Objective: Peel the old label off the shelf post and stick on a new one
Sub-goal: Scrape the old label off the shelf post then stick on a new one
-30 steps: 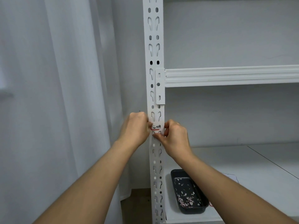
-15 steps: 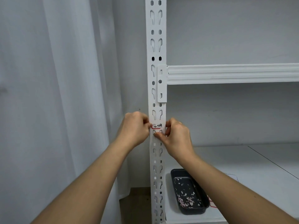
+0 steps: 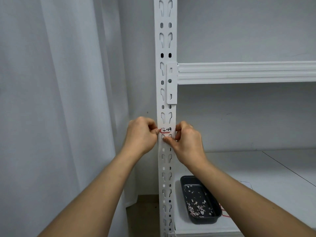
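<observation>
A white slotted shelf post [image 3: 165,74] runs up the middle of the view. A small white label [image 3: 165,130] with a red border and black handwriting lies across the post at hand height. My left hand [image 3: 142,134] pinches the label's left end at the post's left edge. My right hand [image 3: 185,142] holds the right end, with its thumb pressed on the post just below the label. The label's ends are hidden under my fingers.
A white beam [image 3: 246,72] joins the post above my hands. Below, on the white shelf board [image 3: 273,177], sits a dark tray [image 3: 200,199] holding several paper scraps, with a sheet of red-bordered labels [image 3: 224,212] beside it. A white curtain [image 3: 59,100] hangs at left.
Both hands stay on the label on the post. My fingers have shifted slightly, and more of the label's red left border shows. The view has tilted a little.
</observation>
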